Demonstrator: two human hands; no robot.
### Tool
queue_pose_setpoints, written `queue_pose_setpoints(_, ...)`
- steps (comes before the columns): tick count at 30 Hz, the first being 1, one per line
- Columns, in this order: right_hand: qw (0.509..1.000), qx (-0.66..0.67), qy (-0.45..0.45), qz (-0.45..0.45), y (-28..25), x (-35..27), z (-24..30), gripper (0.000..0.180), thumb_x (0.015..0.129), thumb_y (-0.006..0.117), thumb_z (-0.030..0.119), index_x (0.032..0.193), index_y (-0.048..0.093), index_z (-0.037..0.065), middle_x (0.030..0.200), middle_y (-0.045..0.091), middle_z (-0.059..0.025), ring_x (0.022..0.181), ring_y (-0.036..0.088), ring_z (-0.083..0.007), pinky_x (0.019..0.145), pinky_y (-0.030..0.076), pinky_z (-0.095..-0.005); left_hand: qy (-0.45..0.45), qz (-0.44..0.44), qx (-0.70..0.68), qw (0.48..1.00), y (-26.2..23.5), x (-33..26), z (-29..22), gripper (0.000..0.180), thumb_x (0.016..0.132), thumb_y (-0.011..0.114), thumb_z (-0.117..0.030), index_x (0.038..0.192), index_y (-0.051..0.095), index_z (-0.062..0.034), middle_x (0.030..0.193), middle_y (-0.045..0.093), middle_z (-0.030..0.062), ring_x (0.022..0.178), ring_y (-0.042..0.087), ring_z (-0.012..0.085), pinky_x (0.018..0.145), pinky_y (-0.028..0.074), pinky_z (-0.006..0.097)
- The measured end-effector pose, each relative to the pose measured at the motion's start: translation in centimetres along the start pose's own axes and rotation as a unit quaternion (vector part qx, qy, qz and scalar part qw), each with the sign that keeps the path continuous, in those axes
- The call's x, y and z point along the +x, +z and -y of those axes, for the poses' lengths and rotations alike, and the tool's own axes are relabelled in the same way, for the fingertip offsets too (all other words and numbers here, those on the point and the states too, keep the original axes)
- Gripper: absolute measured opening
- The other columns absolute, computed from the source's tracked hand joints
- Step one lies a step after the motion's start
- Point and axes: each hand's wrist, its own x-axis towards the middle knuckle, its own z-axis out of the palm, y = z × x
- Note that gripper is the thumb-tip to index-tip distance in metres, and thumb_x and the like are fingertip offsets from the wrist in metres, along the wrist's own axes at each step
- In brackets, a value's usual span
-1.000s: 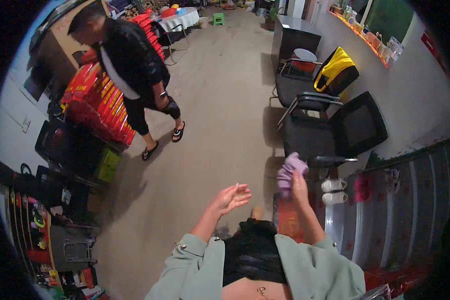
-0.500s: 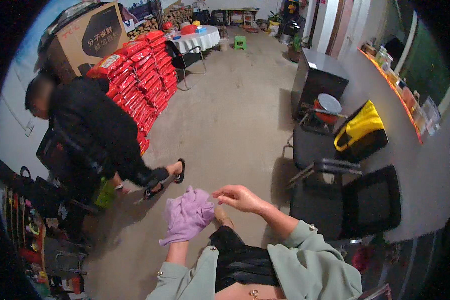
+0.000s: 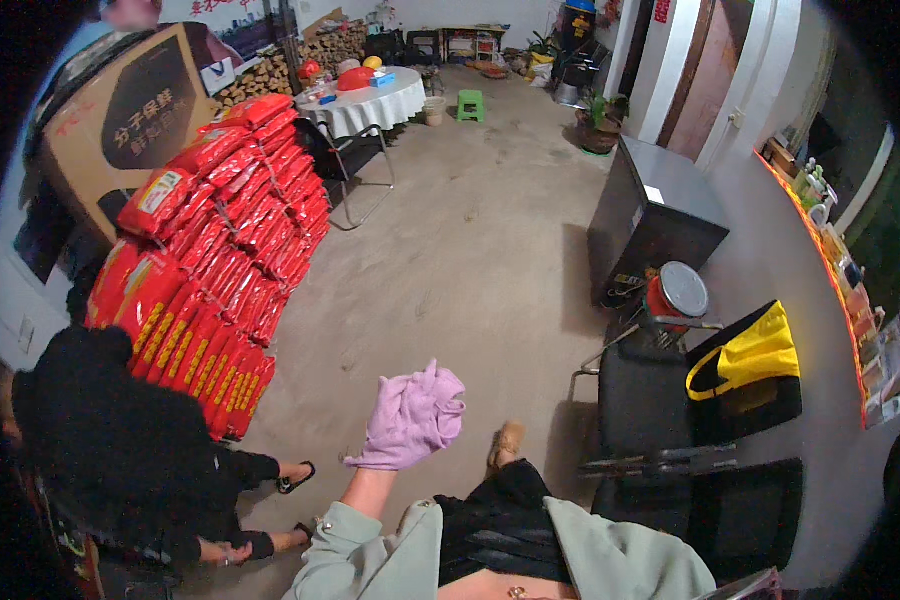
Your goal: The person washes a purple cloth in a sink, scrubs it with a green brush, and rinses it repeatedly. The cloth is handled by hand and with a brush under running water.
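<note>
Left of the fingers are a co-worker in black (image 3: pixel 110 440) and stacked red sacks (image 3: pixel 220 230). A crumpled lilac cloth (image 3: pixel 417 412) covers the left hand (image 3: pixel 373 482), the only one visible, its long axis slanting up and rightward; the fingers are hidden beneath, their opening and grip impossible to tell. Rightward, a black armchair (image 3: pixel 642 390) bears a yellow-and-black bag (image 3: pixel 760 350).

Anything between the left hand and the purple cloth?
Nothing visible. The purple cloth lies bunched right over the left hand, reaching the bare left wrist; it hides the fingers, so their grip can't be told.
</note>
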Motion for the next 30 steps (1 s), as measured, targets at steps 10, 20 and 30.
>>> queue_pose_setpoints(10, 0.659, -0.387, -0.643, -0.063, 15.4, 8.7, 32.8, 0.015, 0.086, 0.056, 0.02, 0.074, 0.058, 0.011, 0.064, 0.057, -0.0088, 0.054, 0.055, -0.0305, 0.052, 0.045, -0.0463, -0.006, -0.059, 0.355, 0.933, 1.6, 22.2, 4.6, 0.051, 0.078, 0.062, -0.027, 0.125, 0.057, -0.0073, 0.108, 0.064, 0.0111, 0.096, 0.061, 0.0292, 0.087, 0.046, 0.043)
queue_pose_setpoints(20, 0.835, -0.084, -0.416, 0.351, 48.8, 3.9, 85.8, 0.03, 0.099, 0.055, 0.02, 0.122, 0.058, 0.002, 0.106, 0.067, -0.011, 0.086, 0.068, -0.0197, 0.071, 0.055, -0.0318, -0.105, -0.128, 0.322, 0.932, -2.0, 39.5, 16.0, 0.019, 0.081, 0.056, -0.025, 0.096, 0.061, -0.0141, 0.086, 0.063, 0.0108, 0.076, 0.061, 0.03, 0.068, 0.048, 0.042)
queue_pose_setpoints(30, 0.93, -0.296, -0.18, 0.12, 46.7, 23.1, 84.6, 0.035, 0.089, 0.064, 0.03, 0.078, 0.066, -0.002, 0.064, 0.064, -0.0114, 0.054, 0.061, -0.0211, 0.055, 0.052, -0.0394, -0.075, -0.111, 0.074, 0.988, -6.6, 73.7, 25.6, 0.021, 0.081, 0.057, -0.025, 0.098, 0.062, -0.0137, 0.088, 0.063, 0.0094, 0.078, 0.061, 0.0287, 0.07, 0.048, 0.04)
